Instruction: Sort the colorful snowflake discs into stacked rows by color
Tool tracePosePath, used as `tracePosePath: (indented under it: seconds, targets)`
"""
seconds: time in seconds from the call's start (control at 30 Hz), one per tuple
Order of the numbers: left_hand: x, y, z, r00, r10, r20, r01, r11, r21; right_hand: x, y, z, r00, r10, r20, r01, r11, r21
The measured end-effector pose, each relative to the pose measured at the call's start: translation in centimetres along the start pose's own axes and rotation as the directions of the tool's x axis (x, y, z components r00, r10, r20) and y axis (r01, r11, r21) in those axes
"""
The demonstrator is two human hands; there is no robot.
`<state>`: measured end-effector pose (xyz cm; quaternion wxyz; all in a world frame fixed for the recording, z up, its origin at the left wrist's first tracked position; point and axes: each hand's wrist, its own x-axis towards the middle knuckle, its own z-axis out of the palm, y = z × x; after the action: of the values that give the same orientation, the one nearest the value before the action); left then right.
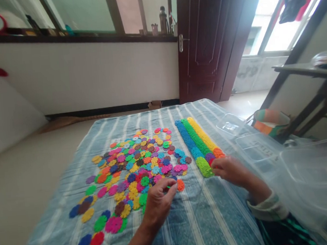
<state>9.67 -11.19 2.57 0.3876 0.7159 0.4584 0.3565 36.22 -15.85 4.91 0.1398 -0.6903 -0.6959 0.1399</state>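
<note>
Many flat, flower-edged plastic discs (140, 162) in mixed colours lie spread on a striped blue cloth. My left hand (161, 196) is over the near right edge of the pile, thumb and forefinger brought together beside an orange disc (180, 185); what they hold, if anything, is too small to name. To the right, overlapping discs form long rows: blue (185, 136), green (195, 137) and yellow (202, 133), with light green discs (204, 167) at the near end. My right hand (226, 167) is closed at the near end of the rows, touching red discs below the orange ones.
Clear plastic containers (256, 147) stand along the right side of the cloth-covered surface (199, 218). Beyond its far edge are a wall and a dark red door (202, 40). A dark table (312, 71) and a colourful bin (271, 119) are at the right.
</note>
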Motion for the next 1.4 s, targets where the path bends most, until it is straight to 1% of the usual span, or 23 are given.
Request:
tracePosePath:
  seconds: [0.1,0.2,0.3,0.37,0.43,0.5,0.57,0.6,0.7,0.77,0.83,0.97,1.0,1.07,1.17,1.23,1.33,1.4]
  targets:
    - [-0.1,-0.1,0.0,1.000,0.021,0.006,-0.021,0.999,0.027,0.3,-0.8,0.6,1.000,-0.015,0.011,0.016,0.995,-0.100]
    - [0.0,-0.4,0.0,0.999,0.033,0.022,-0.034,0.998,0.047,0.4,-1.3,0.8,1.000,0.007,0.001,-0.007,0.979,-0.203]
    - [0.0,-0.7,0.0,0.997,0.073,0.017,-0.074,0.995,0.063,0.5,-1.2,0.9,0.999,0.022,-0.031,-0.028,0.972,-0.233]
    - [-0.1,-0.8,0.0,0.992,0.124,0.003,-0.124,0.988,0.091,0.4,-0.7,1.2,0.997,0.013,-0.077,-0.030,0.974,-0.224]
    - [-0.3,-0.8,-0.1,0.982,0.186,-0.017,-0.182,0.973,0.144,0.2,-0.3,1.8,0.991,-0.020,-0.132,-0.006,0.980,-0.198]
    - [-0.3,-0.9,-0.3,0.966,0.252,-0.056,-0.236,0.949,0.210,0.0,-0.2,2.7,0.981,-0.084,-0.173,0.061,0.989,-0.132]
    - [-0.2,-1.3,-0.8,0.953,0.292,-0.081,-0.258,0.921,0.291,-0.3,-0.8,3.6,0.976,-0.149,-0.162,0.147,0.989,-0.023]
    - [-0.1,-1.5,-1.2,0.949,0.300,-0.098,-0.250,0.904,0.346,-0.5,-1.3,4.1,0.971,-0.185,-0.148,0.194,0.980,0.043]
    - [0.4,-2.3,-2.4,0.955,0.269,-0.125,-0.169,0.840,0.515,-1.2,-3.6,5.6,0.944,-0.304,-0.124,0.324,0.926,0.196]
    - [0.6,-2.9,-3.2,0.965,0.222,-0.138,-0.100,0.801,0.590,-1.7,-5.0,6.7,0.919,-0.377,-0.118,0.395,0.888,0.236]
    - [0.7,-3.6,-3.8,0.971,0.177,-0.159,-0.038,0.775,0.631,-2.0,-6.0,7.8,0.895,-0.431,-0.116,0.446,0.857,0.257]
    - [0.9,-4.6,-4.6,0.971,0.095,-0.218,0.082,0.725,0.683,-2.1,-6.7,9.6,0.861,-0.496,-0.108,0.503,0.806,0.311]
    - [0.9,-4.8,-4.7,0.971,0.068,-0.227,0.112,0.713,0.692,-2.1,-6.7,9.9,0.858,-0.502,-0.104,0.506,0.798,0.328]
    - [0.8,-4.8,-4.7,0.975,0.015,-0.220,0.147,0.699,0.700,-2.2,-6.8,10.6,0.867,-0.486,-0.110,0.492,0.795,0.355]
    - [0.4,-4.3,-4.3,0.984,-0.021,-0.179,0.141,0.710,0.690,-2.3,-6.9,11.4,0.888,-0.431,-0.158,0.458,0.806,0.375]
    - [0.1,-3.8,-3.9,0.989,-0.017,-0.145,0.111,0.730,0.674,-2.3,-6.7,11.7,0.888,-0.427,-0.171,0.459,0.804,0.377]
    - [0.3,-3.4,-3.9,0.995,0.014,-0.096,0.051,0.766,0.641,-1.8,-6.2,11.7,0.863,-0.486,-0.136,0.498,0.778,0.382]
    - [1.2,-3.4,-4.8,0.995,0.025,-0.094,0.042,0.762,0.646,-1.5,-5.7,11.7,0.843,-0.527,-0.111,0.525,0.757,0.390]
